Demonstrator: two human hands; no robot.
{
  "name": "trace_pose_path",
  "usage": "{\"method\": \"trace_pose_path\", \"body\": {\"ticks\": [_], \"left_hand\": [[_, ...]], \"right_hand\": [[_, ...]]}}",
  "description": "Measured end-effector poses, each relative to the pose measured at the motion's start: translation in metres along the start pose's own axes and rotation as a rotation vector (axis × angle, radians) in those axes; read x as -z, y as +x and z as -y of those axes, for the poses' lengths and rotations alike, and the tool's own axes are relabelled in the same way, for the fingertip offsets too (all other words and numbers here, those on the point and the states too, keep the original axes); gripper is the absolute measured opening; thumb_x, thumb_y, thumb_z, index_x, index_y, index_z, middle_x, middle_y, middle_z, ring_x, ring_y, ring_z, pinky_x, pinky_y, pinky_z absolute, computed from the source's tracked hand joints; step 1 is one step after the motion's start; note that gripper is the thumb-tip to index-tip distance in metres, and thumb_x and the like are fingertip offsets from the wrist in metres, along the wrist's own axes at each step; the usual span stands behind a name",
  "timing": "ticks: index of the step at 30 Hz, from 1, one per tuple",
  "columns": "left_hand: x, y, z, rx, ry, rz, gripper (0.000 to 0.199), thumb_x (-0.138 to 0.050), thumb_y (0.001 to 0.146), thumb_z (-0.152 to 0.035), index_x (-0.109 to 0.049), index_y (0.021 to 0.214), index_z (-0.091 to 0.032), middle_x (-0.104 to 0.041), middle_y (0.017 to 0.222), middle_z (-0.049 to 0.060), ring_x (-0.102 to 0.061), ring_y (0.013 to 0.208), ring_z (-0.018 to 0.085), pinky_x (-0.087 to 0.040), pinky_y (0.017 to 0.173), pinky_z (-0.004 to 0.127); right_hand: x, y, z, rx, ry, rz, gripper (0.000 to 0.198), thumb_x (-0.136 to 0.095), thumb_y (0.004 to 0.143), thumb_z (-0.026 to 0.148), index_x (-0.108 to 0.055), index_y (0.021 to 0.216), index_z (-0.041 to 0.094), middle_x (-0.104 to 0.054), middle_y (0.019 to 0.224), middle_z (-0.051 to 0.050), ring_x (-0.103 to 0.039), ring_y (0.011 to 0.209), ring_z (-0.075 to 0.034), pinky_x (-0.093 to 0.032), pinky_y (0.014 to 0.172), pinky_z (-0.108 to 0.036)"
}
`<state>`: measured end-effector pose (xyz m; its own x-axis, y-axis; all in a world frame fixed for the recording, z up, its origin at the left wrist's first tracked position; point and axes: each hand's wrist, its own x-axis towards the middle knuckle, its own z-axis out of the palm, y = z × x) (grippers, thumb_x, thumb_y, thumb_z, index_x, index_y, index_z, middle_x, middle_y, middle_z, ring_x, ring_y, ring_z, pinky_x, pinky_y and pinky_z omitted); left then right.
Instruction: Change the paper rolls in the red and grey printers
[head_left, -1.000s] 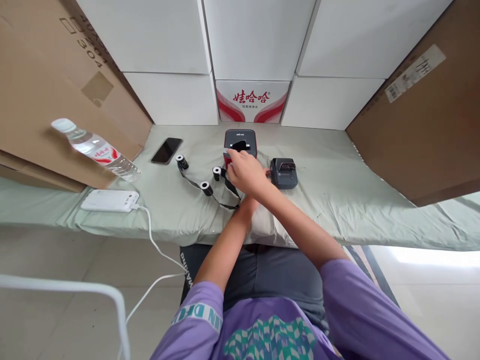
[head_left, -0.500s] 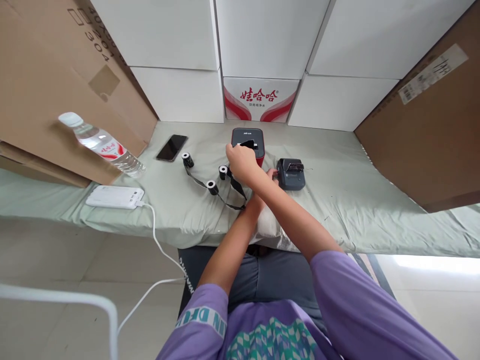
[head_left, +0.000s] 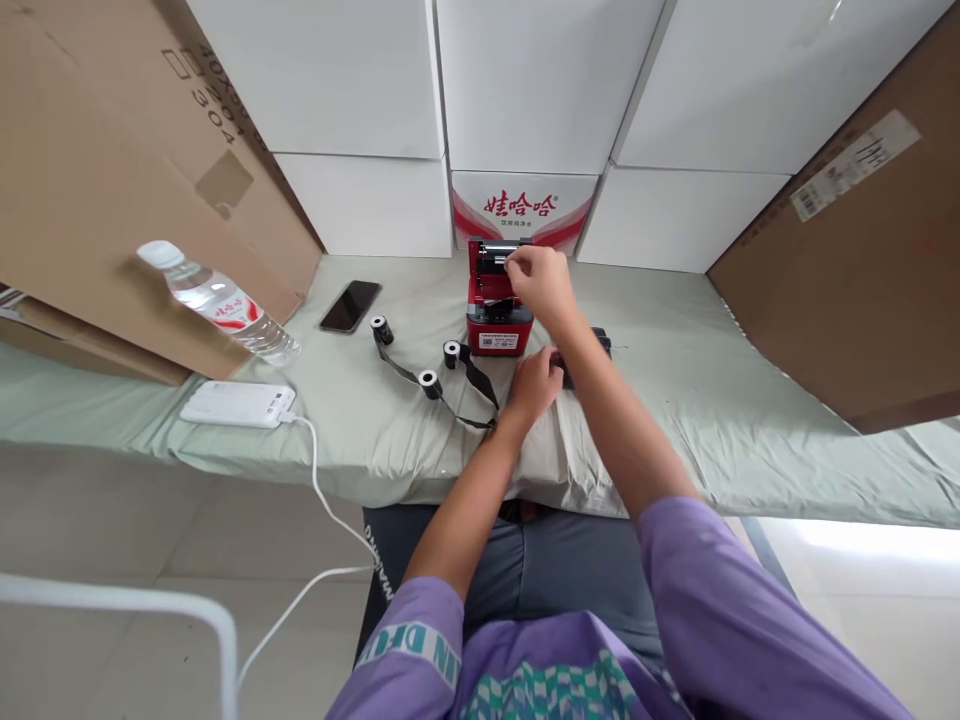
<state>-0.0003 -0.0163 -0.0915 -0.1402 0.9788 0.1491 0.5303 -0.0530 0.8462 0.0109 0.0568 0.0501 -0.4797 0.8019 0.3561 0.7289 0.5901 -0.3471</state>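
The red and black printer (head_left: 501, 330) stands with its hinged lid (head_left: 480, 262) raised, baring a dark roller and a red inner bay. Against the raised lid is my right hand (head_left: 541, 285), thumb and forefinger pinched at its inner side. My left hand (head_left: 534, 385) is low in front, its curled fingers on the left edge of a small dark grey printer (head_left: 602, 340), partly covered by my right forearm. Left of the red printer, small rolls of black ribbon stand upright: a near roll (head_left: 430, 384), a middle roll (head_left: 451, 353) and a far roll (head_left: 381, 329), with loose tails.
A phone (head_left: 350, 306) lies at the back left. A water bottle (head_left: 225, 310) and a white power bank (head_left: 238, 403) with a cable (head_left: 315, 470) are farther left. Cardboard boxes (head_left: 855, 300) flank the cloth-covered surface (head_left: 675, 430), and white boxes (head_left: 367, 205) line the back.
The red printer's lid has swung up and open. My right hand has gone up and right with it. My left hand stays beside the dark grey printer, and the whole view has shifted slightly.
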Motion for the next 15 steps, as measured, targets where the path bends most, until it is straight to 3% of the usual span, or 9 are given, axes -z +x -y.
{"method": "trace_pose_path", "body": {"ticks": [3, 7, 11, 15], "left_hand": [[0.0, 0.0, 0.001, -0.04, 0.035, 0.018, 0.036, -0.055, 0.092, -0.009, -0.066, 0.125, -0.018, -0.076, 0.128, 0.01, -0.068, 0.123, 0.025, -0.049, 0.111, 0.039], [-0.001, 0.002, 0.002, -0.041, 0.068, 0.026, 0.036, -0.054, 0.092, -0.01, -0.065, 0.125, -0.017, -0.075, 0.13, 0.011, -0.067, 0.124, 0.025, -0.048, 0.111, 0.038], [0.0, 0.001, 0.001, -0.042, 0.08, 0.036, 0.034, -0.053, 0.092, -0.009, -0.066, 0.121, -0.019, -0.075, 0.128, 0.009, -0.068, 0.123, 0.026, -0.048, 0.109, 0.039], [0.001, -0.001, -0.001, -0.044, 0.102, 0.043, 0.034, -0.052, 0.092, -0.009, -0.066, 0.122, -0.019, -0.075, 0.129, 0.01, -0.066, 0.124, 0.027, -0.047, 0.11, 0.04]], "right_hand": [[-0.005, 0.036, -0.026, 0.089, 0.01, 0.299, 0.045, -0.048, 0.089, 0.009, -0.078, 0.122, 0.014, -0.079, 0.118, -0.013, -0.072, 0.105, -0.027, -0.053, 0.094, -0.035], [-0.028, 0.064, -0.027, 0.151, -0.193, 0.633, 0.049, -0.057, 0.081, 0.003, -0.077, 0.124, 0.017, -0.077, 0.126, -0.013, -0.071, 0.109, -0.028, -0.053, 0.088, -0.033], [-0.041, 0.074, -0.015, 0.117, -0.324, 0.71, 0.045, -0.065, 0.079, 0.006, -0.076, 0.122, 0.014, -0.076, 0.123, -0.016, -0.072, 0.106, -0.031, -0.053, 0.084, -0.036], [-0.039, 0.079, -0.013, 0.106, -0.347, 0.742, 0.04, -0.069, 0.077, 0.007, -0.077, 0.117, 0.013, -0.078, 0.109, -0.016, -0.073, 0.095, -0.029, -0.053, 0.081, -0.036]]}}
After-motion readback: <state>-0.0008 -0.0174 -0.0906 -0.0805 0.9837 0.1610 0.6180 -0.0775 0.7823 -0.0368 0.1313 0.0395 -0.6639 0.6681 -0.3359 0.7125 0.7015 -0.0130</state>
